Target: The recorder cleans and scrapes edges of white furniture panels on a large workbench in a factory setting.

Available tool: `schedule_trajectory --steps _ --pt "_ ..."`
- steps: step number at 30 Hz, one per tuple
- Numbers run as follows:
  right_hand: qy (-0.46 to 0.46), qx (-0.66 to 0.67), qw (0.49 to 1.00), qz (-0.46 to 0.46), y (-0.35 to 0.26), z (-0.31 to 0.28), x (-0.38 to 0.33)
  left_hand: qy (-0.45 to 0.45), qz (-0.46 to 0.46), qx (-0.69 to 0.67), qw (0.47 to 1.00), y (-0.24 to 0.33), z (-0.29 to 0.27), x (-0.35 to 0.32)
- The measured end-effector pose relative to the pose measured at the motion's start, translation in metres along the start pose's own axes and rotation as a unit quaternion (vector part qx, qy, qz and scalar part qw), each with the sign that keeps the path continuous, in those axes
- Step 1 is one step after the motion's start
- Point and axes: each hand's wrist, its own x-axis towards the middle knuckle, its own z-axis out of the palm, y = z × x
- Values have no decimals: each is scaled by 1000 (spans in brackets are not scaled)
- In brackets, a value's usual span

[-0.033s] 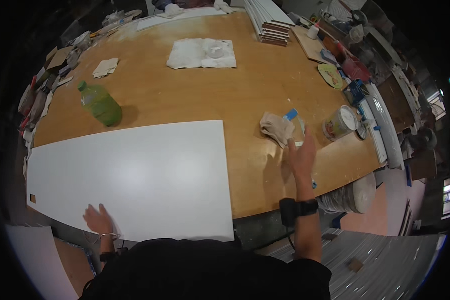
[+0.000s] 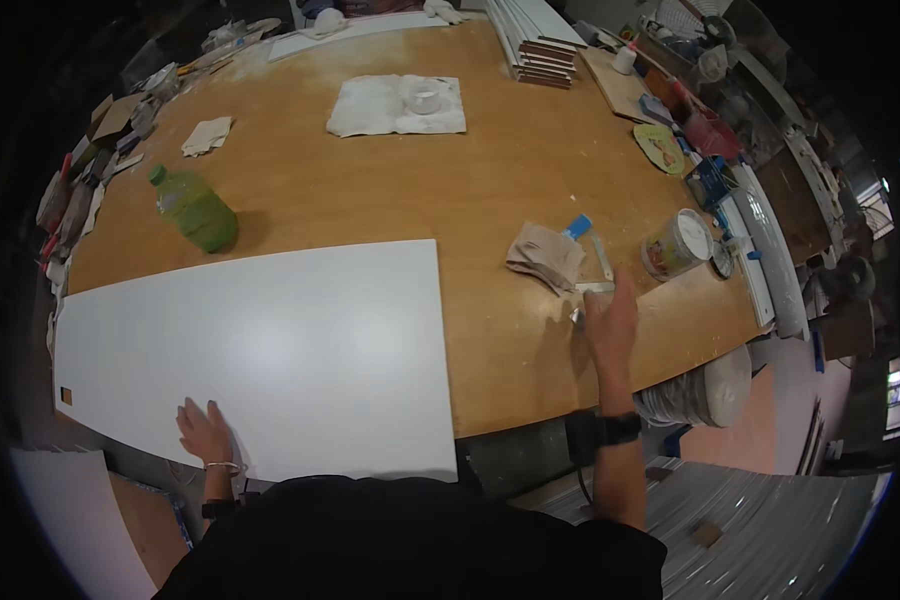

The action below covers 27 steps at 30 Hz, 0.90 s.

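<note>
White board [image 2: 270, 350] under left hand [image 2: 205, 432], right hand [image 2: 610, 322] perhaps touching scraper [image 2: 595, 288]

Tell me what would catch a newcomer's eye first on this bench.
The big white board fills the near left of the wooden table, with the left hand flat on its near edge. Behind it a green bottle lies on its side. At the right, the right hand reaches for small metal tools beside a crumpled rag and a paint tin.
</note>
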Motion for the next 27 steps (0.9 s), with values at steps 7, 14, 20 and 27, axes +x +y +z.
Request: schedule_trajectory --steps 7,14,20,27 --pt "-172 -77 982 -16 70 -40 -45 -96 210 -81 970 178 -18 -44" --pt "-300 336 879 155 45 -13 -44 -128 276 -103 947 238 -26 -42" --pt "-384 490 765 163 -10 -20 -17 -125 293 -135 938 243 -31 -55" --pt "-439 345 830 10 -15 26 38 -131 232 -139 954 251 -34 -58"
